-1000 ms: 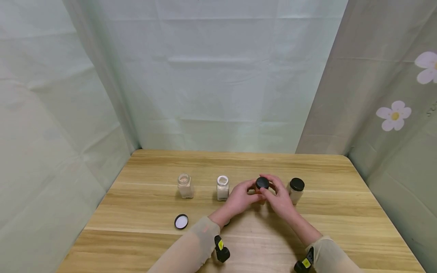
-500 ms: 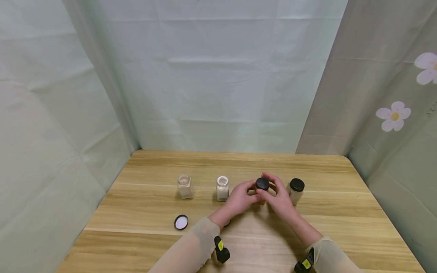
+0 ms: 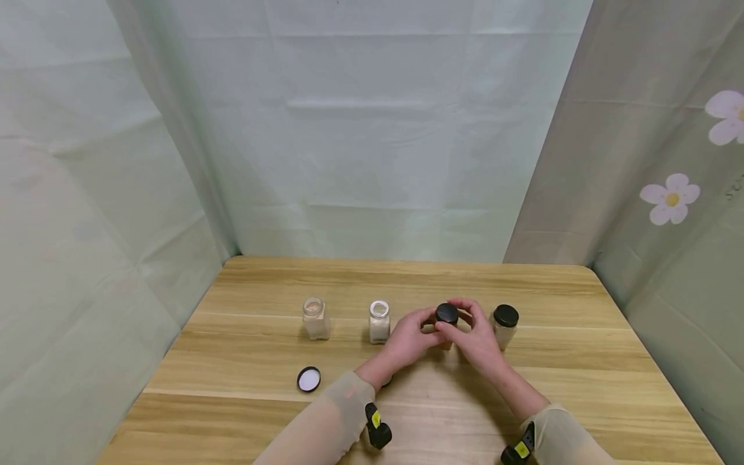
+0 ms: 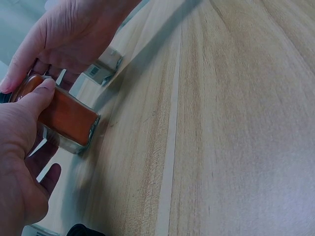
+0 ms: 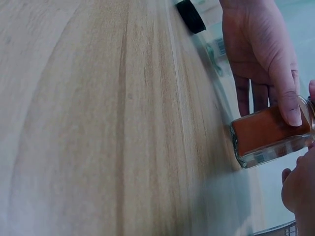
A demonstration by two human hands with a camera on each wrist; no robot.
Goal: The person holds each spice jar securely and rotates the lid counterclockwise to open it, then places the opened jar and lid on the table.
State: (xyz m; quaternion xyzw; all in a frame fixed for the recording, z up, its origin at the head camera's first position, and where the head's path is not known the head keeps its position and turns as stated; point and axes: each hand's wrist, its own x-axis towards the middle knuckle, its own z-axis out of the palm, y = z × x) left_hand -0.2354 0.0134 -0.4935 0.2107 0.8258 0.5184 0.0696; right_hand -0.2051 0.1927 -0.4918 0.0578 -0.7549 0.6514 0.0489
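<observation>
A glass spice jar with orange-red powder [image 4: 71, 118] stands between both hands; the right wrist view shows its square glass body [image 5: 261, 132] too. My left hand [image 3: 409, 337] grips the body, its thumb pressed along one side. My right hand [image 3: 478, 342] holds the jar's black lid [image 3: 447, 314] from the right, thumb at the near side and forefinger at the far side. In the left wrist view the lid is mostly cut off at the edge. Just right of my right hand stands another jar [image 3: 504, 330], capped in black, with pale contents.
To the left, two uncapped jars of pale powder stand on the wooden table [image 3: 244, 361], one far left [image 3: 316, 320] and one [image 3: 379, 323] beside my left hand. A black lid [image 3: 309, 379] lies with its white inside up; another lid [image 3: 387, 380] is mostly hidden by my left wrist.
My right thumb has shifted left along the near side of the lid, and the forefinger has moved slightly at the far side. The left hand and jar stay in place.
</observation>
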